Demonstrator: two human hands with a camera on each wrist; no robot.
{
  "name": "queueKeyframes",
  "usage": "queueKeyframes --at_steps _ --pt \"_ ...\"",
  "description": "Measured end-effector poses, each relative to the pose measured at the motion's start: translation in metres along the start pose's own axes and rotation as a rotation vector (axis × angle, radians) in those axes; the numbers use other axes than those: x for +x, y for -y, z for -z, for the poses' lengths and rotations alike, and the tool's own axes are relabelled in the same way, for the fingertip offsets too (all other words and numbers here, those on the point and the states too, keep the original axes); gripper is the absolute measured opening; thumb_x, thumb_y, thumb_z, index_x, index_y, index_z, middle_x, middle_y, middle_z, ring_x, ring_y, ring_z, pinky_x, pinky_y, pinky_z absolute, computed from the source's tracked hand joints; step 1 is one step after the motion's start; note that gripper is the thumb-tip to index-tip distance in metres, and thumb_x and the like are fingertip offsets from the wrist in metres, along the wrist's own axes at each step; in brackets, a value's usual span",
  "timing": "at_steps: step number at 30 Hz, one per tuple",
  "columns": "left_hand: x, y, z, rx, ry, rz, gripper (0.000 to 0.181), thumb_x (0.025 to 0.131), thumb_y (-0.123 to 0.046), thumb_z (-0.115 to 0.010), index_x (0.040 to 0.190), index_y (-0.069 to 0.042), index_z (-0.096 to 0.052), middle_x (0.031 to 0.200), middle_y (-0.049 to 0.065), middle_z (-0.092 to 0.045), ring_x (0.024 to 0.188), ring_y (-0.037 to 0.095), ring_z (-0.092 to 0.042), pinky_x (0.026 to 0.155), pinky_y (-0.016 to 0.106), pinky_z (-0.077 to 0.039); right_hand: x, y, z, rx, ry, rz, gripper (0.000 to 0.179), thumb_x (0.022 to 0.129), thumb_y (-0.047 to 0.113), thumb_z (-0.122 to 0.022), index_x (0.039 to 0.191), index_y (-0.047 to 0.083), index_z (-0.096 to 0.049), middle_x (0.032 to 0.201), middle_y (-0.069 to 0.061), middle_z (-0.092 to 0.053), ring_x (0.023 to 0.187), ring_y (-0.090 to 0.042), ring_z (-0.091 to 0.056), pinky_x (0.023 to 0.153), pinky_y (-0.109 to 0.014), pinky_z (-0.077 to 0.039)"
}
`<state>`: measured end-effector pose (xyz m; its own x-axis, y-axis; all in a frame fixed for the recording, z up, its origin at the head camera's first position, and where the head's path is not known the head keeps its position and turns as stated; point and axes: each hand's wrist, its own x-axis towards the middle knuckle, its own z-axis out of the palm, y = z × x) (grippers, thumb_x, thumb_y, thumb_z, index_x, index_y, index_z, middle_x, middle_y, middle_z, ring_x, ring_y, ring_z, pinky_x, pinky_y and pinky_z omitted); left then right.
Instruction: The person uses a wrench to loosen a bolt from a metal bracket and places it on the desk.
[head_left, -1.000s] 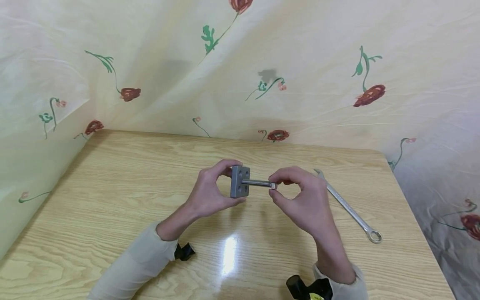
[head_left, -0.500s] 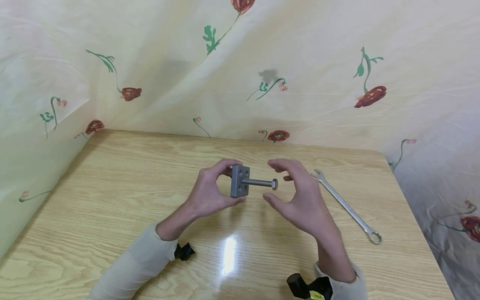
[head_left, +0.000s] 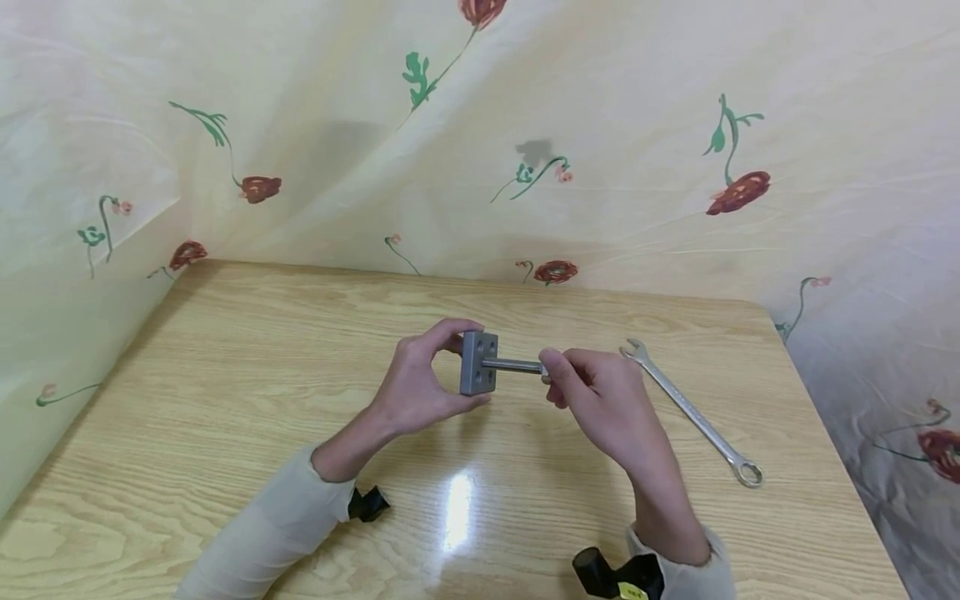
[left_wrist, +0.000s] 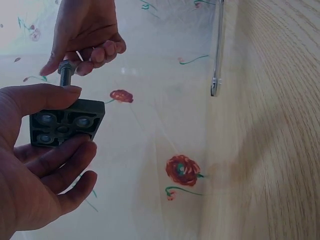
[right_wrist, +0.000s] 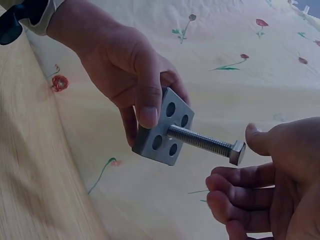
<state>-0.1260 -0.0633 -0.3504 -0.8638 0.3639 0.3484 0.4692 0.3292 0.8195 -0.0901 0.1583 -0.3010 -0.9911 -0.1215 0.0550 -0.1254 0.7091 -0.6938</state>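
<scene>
My left hand [head_left: 420, 379] holds a small grey block with holes [head_left: 472, 363] by its top and bottom edges, above the table. A long threaded hex bolt [head_left: 513, 365] sticks out of the block's middle, its head pointing right. My right hand [head_left: 611, 400] has its thumb and curled fingers at the bolt's head, which the thumb partly covers in the head view. In the right wrist view the hex head [right_wrist: 237, 153] lies between the thumb and the fingers. The left wrist view shows the block's recessed back [left_wrist: 65, 125].
A combination wrench [head_left: 693, 411] lies on the wooden table [head_left: 247, 375], right of my right hand. Flowered cloth [head_left: 337, 167] hangs behind the table and along its left side.
My right hand pinched the bolt's head, let go with spread fingers, then came back to it with thumb on top and fingers curled below. The left hand and block have barely moved.
</scene>
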Motion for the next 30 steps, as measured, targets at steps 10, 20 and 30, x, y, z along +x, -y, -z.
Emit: queueKeyframes --at_steps 10,20,30 --pt "0.0001 0.0006 0.0 -0.001 0.002 0.001 0.07 0.06 -0.006 -0.089 0.123 -0.006 -0.058 0.106 0.01 -0.073 0.092 0.021 -0.069 0.092 0.044 -0.053 -0.0019 0.0044 0.0014 -0.001 -0.015 0.031 0.028 0.095 0.035 -0.059 0.091 0.011 -0.073 0.074 -0.002 -0.071 0.066 -0.009 -0.063 0.058 -0.023 -0.048" --pt "-0.0004 0.0019 -0.0008 0.002 0.005 0.0 0.071 0.059 -0.006 -0.089 0.123 -0.004 -0.057 0.105 0.009 -0.073 0.09 0.02 -0.069 0.092 0.043 -0.054 -0.004 0.0003 0.0015 -0.003 -0.127 0.168 0.02 0.083 0.014 -0.075 0.102 0.011 -0.074 0.085 -0.001 -0.072 0.076 -0.011 -0.064 0.071 -0.024 -0.053" --pt "-0.0004 0.0001 -0.0002 0.002 0.004 -0.002 0.07 0.06 -0.007 -0.089 0.123 -0.007 -0.057 0.105 0.009 -0.074 0.09 0.02 -0.069 0.093 0.044 -0.053 -0.0024 -0.0005 -0.0043 0.036 -0.246 0.323 0.031 0.067 -0.012 -0.078 0.086 0.012 -0.076 0.089 0.0 -0.072 0.077 -0.007 -0.061 0.071 -0.023 -0.051"
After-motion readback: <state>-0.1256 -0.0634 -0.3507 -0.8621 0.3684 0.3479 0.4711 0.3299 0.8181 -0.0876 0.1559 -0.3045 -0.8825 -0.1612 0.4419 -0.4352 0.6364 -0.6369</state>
